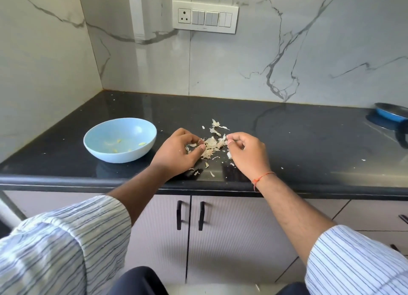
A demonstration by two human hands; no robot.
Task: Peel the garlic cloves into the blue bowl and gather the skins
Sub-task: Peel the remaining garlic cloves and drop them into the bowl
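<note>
While the blue bowl point(120, 140) stands left, garlic skins point(212, 145) are pinched by curled fingers of both the left hand point(176, 153) and the right hand point(248, 152) on the worktop point(298, 140).

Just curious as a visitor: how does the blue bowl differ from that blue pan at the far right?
The blue bowl is pale, wholly in view, and holds yellowish garlic pieces. The blue pan is deeper blue with a dark inside, cut off by the frame edge; its contents cannot be seen. Both sit on the black counter.
</note>
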